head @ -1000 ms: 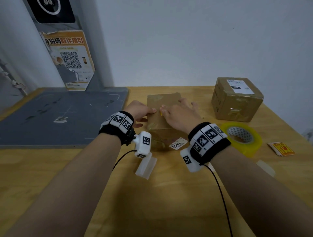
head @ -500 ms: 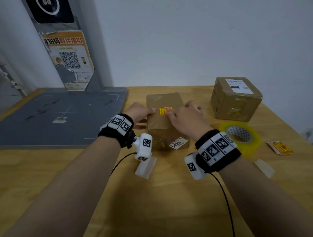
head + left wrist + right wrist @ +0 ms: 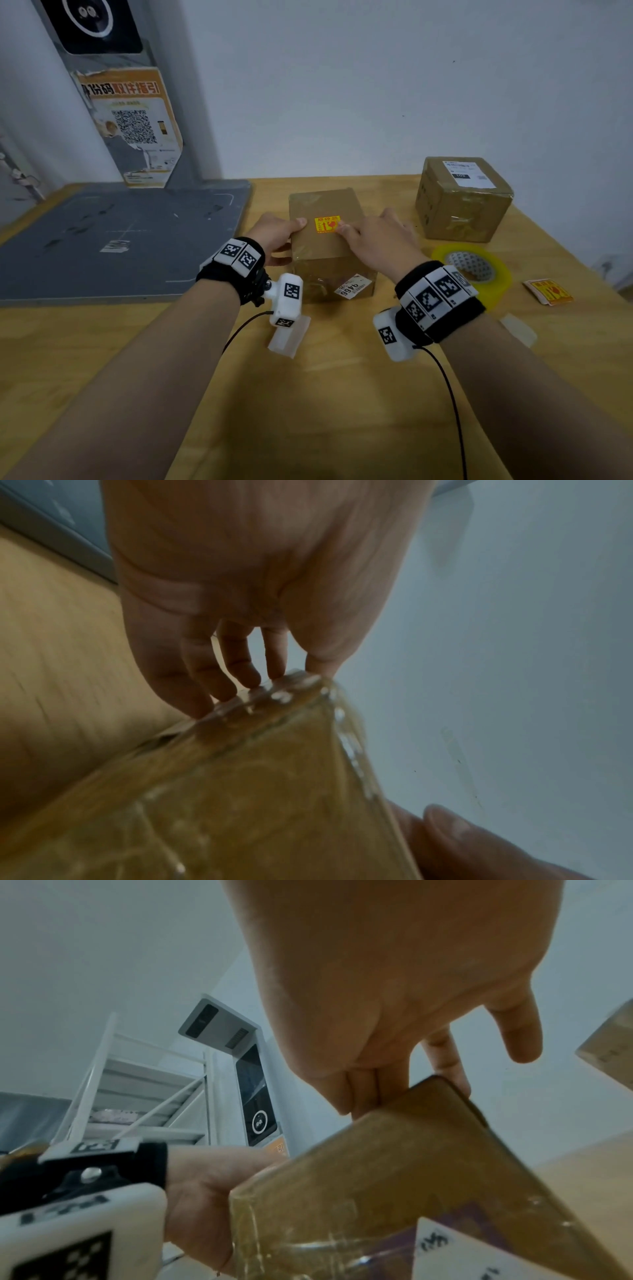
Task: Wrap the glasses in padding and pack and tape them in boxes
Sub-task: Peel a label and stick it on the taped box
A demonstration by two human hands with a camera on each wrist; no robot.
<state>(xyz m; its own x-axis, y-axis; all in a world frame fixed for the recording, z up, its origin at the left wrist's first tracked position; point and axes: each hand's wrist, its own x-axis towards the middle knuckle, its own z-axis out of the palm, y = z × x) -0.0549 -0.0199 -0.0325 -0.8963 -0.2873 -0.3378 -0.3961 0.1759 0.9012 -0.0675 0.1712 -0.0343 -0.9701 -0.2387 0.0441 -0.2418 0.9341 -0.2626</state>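
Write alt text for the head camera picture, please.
Two bare hands work on a taped brown cardboard box on a wooden table: the left hand steadies its side, the right hand presses a yellow fragile sticker on top. A yellow tape roll lies nearby.

The left hand [image 3: 274,233] gripped the near box's [image 3: 329,246] left edge while the right hand [image 3: 380,240] pressed a yellow sticker [image 3: 327,224] on top; a tape roll [image 3: 474,270] lay on the bench [image 3: 308,394]
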